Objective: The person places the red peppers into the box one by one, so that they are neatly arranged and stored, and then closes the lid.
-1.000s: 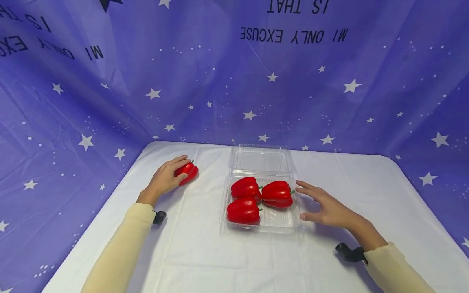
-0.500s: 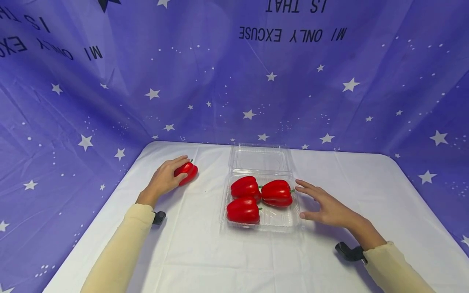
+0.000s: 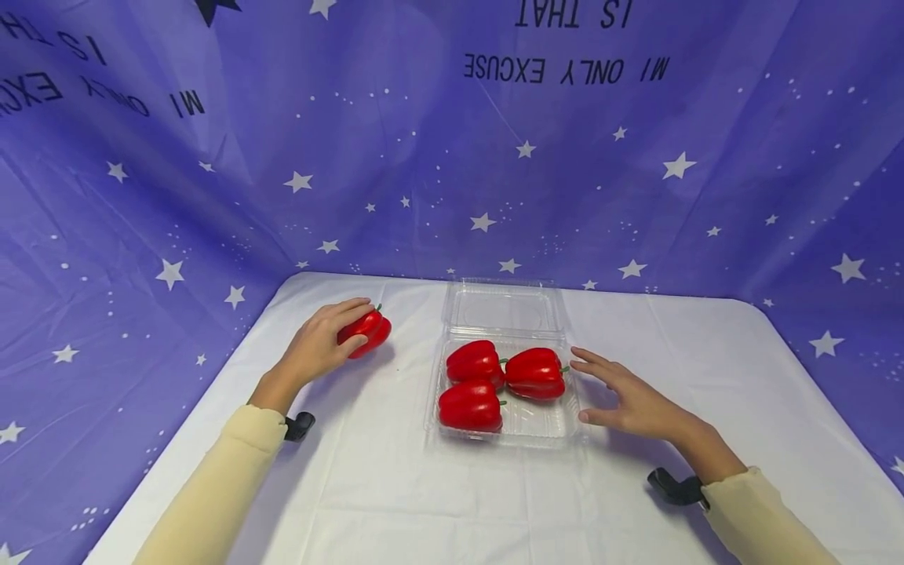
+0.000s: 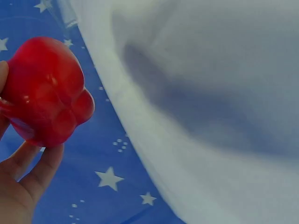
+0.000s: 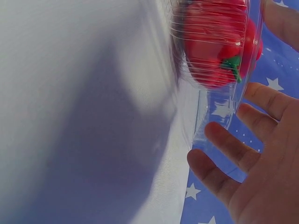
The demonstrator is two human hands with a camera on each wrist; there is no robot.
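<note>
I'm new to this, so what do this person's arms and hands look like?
The left sleeve and right sleeve are plain cream. A curved black gadget pokes out beyond each sleeve. The left hand and right hand wear no gloves.

Purple cloth with white stars and black lettering surrounds the table's far side. The tabletop, white-draped, catches soft shadows.
</note>
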